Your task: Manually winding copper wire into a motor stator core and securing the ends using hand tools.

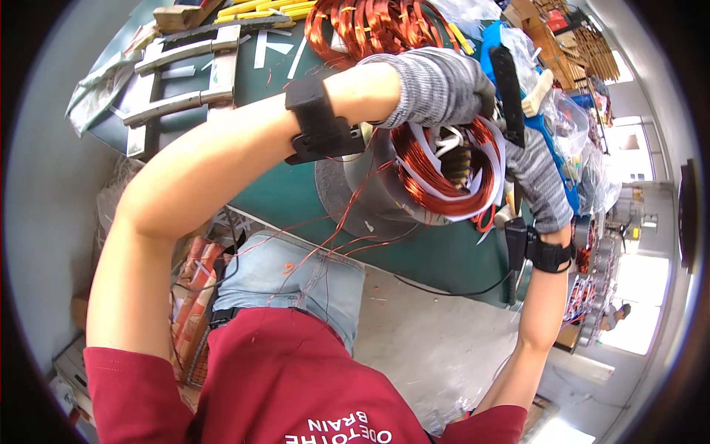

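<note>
- the copper winding (429, 194) sits at the open end of a grey metal housing (361, 181) on the green table (277, 186).
- left hand (450, 85), gloved: fingers partly curled at the winding's upper edge; grip cannot be told.
- right hand (542, 181), gloved: beside the winding's right side; fingers largely hidden, opening and hold cannot be told.
- recommended: press wires evenly; keep white insulation (500, 159) seated between layers.
- caution: loose copper leads (347, 213) trail toward the lap; avoid snagging them.
- spare coils (373, 33) lie beyond.
</note>
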`<control>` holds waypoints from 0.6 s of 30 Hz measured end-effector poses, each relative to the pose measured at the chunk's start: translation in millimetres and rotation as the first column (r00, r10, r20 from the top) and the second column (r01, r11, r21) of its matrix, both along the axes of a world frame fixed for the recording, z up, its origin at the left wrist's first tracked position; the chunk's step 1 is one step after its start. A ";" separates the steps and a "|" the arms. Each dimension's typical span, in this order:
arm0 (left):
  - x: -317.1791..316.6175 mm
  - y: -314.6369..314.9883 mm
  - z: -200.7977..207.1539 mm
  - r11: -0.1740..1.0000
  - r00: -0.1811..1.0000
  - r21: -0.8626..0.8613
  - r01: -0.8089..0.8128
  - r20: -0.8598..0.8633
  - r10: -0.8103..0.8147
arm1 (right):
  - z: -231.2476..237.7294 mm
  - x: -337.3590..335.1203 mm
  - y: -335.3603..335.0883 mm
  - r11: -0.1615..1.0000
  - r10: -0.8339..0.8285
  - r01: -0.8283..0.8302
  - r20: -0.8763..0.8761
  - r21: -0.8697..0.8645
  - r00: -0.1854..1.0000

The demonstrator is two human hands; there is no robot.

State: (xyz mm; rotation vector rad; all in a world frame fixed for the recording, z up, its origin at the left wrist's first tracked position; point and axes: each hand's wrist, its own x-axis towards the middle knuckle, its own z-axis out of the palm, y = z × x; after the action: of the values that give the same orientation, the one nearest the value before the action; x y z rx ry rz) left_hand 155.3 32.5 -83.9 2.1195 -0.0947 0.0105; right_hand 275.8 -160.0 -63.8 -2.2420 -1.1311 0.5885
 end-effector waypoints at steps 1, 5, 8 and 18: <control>-3.2 3.0 -5.1 0.982 0.985 0.179 -0.059 0.172 0.027 | -6.4 1.1 6.2 1.000 0.008 -0.007 -0.024 0.012 1.000; -5.1 17.3 -27.8 0.978 0.955 0.151 -0.142 0.281 0.096 | 3.8 -14.5 27.8 0.987 0.121 -0.118 -0.020 0.105 0.992; -3.1 15.9 -28.3 0.968 0.942 0.179 -0.178 0.315 0.116 | 21.3 -17.1 29.9 0.991 0.133 -0.131 -0.071 0.032 0.989; 0.5 0.0 -13.7 0.988 0.976 0.136 -0.076 0.213 0.046 | 13.8 5.0 26.5 0.963 0.268 -0.269 -0.062 -0.007 0.961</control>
State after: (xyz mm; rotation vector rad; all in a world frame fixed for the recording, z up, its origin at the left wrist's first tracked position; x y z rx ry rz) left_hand 155.8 32.5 -97.6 2.2597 -0.1593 0.2716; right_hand 280.8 -133.5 -50.0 -2.0822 -1.4156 0.7702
